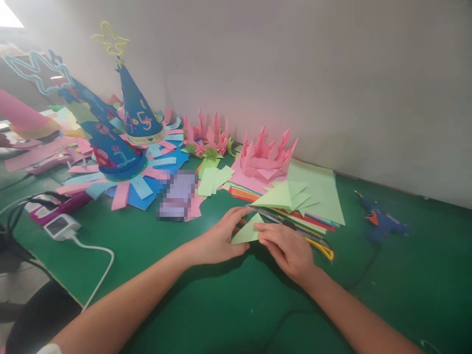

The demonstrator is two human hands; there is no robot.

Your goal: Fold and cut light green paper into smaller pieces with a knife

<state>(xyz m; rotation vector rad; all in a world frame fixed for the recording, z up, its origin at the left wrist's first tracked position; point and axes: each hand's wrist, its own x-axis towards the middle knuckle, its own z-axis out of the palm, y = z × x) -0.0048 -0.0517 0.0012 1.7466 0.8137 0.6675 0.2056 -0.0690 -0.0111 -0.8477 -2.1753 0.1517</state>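
Between my hands is a small light-green piece of paper (247, 233), folded to a triangle and raised a little over the green table. My left hand (217, 238) holds its left side, the thumb along the lower edge. At its right edge, the fingers of my right hand (289, 248) pinch the paper. Just behind lies a utility knife with a yellow end (320, 247), partly hidden by my right hand. More folded green paper (276, 195) rests on a stack of coloured sheets (328, 223) beyond the knife.
Two pink paper crowns (264, 160) stand by the wall. Blue cone hats (137, 105) and paper strips fill the left, near a phone-like blurred object (177, 195) and a power strip (59, 206) with a white cable. A blue glue gun (385, 223) lies at right.
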